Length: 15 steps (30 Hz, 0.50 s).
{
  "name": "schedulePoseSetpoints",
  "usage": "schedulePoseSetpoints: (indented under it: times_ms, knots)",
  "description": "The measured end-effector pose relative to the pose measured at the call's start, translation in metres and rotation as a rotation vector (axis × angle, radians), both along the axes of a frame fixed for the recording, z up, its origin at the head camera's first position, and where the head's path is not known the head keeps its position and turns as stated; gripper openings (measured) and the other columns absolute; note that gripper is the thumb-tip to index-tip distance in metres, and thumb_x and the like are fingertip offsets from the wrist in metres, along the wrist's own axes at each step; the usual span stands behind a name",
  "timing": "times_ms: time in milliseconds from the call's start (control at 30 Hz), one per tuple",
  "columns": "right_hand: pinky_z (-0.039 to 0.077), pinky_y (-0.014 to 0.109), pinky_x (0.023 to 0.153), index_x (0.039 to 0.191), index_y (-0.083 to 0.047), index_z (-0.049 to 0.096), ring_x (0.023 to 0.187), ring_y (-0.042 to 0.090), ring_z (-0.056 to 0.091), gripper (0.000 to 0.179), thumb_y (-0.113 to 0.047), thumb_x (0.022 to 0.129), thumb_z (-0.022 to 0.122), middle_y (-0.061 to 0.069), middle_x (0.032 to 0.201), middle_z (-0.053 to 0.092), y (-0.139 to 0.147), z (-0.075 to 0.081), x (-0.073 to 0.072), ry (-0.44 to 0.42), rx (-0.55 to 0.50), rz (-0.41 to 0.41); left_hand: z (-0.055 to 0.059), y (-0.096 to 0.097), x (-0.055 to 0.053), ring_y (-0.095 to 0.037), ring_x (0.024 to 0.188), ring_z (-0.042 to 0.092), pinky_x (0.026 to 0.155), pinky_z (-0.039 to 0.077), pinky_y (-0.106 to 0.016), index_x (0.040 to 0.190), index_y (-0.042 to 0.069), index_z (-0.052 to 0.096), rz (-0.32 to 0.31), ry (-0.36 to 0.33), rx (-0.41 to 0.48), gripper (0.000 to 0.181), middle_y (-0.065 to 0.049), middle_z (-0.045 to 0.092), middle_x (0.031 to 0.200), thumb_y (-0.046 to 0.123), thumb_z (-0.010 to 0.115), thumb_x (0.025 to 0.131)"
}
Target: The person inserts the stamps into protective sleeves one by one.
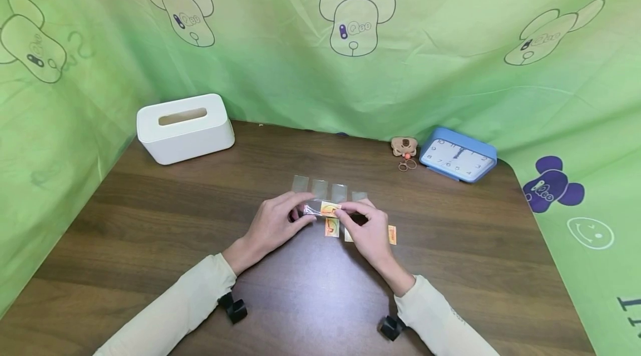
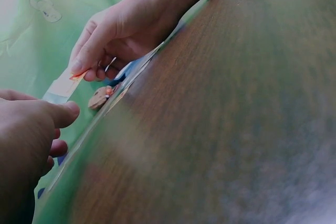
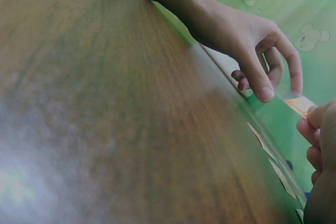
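Between the two hands, above the table, is a small clear plastic sleeve [image 1: 315, 207] with an orange and yellow printed paper slip [image 1: 330, 209] at its right end. My left hand [image 1: 274, 221] holds the sleeve's left part between thumb and fingers. My right hand [image 1: 369, 231] pinches the slip's end between thumb and index finger, also seen in the left wrist view. Below them on the table lies another printed slip [image 1: 332, 228]; an orange slip [image 1: 393, 235] shows beside the right hand, which partly covers others.
Several clear sleeves lie in a row behind the hands, among them a left one [image 1: 300, 183]. A white tissue box [image 1: 185, 129] stands back left. At the back right are a blue clock [image 1: 458, 154] and a brown bear-shaped keychain [image 1: 403, 146]. A green curtain [image 1: 280, 67] borders the table.
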State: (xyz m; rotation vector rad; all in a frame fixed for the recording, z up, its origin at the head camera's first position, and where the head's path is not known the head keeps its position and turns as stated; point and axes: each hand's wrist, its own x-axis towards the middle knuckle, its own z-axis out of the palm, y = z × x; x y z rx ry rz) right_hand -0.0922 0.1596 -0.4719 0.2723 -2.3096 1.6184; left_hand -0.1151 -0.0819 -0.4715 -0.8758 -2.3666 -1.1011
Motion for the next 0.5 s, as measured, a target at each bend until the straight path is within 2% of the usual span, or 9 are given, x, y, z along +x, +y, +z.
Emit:
schedulePoseSetpoints:
  times_ms: [133, 300, 500]
  knots:
    - [0.052, 0.019, 0.079, 0.102, -0.006, 0.088, 0.086, 0.006, 0.066, 0.016, -0.001, 0.087, 0.093, 0.003, 0.09, 0.078, -0.0002, 0.0015, 0.0011, 0.017, 0.033, 0.014, -0.0004, -0.0001, 0.0005, -0.007, 0.066, 0.062, 0.061, 0.053, -0.025, 0.127, 0.011, 0.08, 0.001, 0.02, -0.002, 0.048, 0.003, 0.069, 0.084, 0.017, 0.099, 0.084]
    - [0.052, 0.021, 0.071, 0.104, -0.005, 0.088, 0.083, 0.006, 0.064, 0.018, -0.001, 0.087, 0.093, 0.003, 0.09, 0.079, -0.0001, 0.0011, 0.0011, 0.048, 0.052, 0.033, 0.0001, 0.0002, 0.0009, -0.007, 0.066, 0.06, 0.061, 0.052, -0.022, 0.129, 0.01, 0.08, -0.022, 0.0, -0.002, 0.048, 0.003, 0.069, 0.084, 0.016, 0.099, 0.085]
    - [0.048, 0.018, 0.066, 0.105, -0.004, 0.088, 0.08, 0.004, 0.062, 0.018, 0.0, 0.087, 0.093, 0.004, 0.087, 0.078, 0.0001, 0.0006, 0.0011, 0.069, 0.046, 0.035, 0.001, 0.0011, 0.0008, -0.006, 0.066, 0.059, 0.061, 0.051, -0.021, 0.129, 0.009, 0.08, -0.03, -0.025, -0.01, 0.047, 0.004, 0.068, 0.084, 0.016, 0.098, 0.086]
